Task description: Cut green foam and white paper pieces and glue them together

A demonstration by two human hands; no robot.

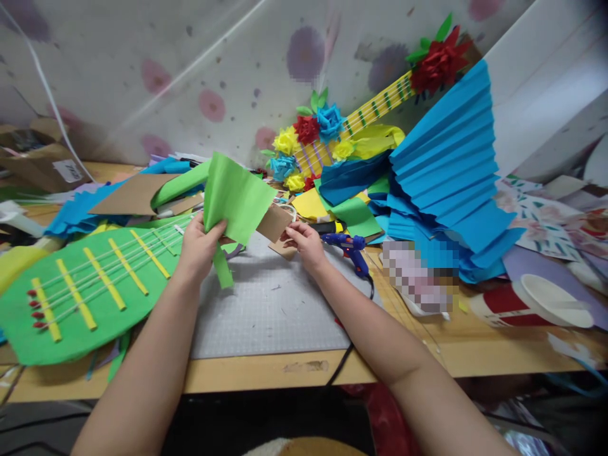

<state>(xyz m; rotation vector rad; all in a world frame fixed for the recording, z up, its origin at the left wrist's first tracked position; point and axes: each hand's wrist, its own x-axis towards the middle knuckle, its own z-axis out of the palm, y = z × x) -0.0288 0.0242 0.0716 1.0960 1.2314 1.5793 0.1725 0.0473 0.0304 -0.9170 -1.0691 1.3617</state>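
Observation:
My left hand (198,246) is closed on a sheet of light green paper (236,196), lifting it above the grey cutting mat (270,310). A narrow green strip (222,266) hangs down from under that hand. My right hand (305,244) pinches a brown cardboard piece (274,222) that sits against the green sheet's lower right edge. A blue glue gun (349,248) lies just right of my right hand.
A green paper guitar body with yellow bars (80,297) lies at left. Pleated blue paper fans (451,177), paper flowers (313,136) and a yellow guitar neck (375,111) crowd the back right. A red paper cup (517,304) lies on its side at right. A cardboard box (33,158) stands far left.

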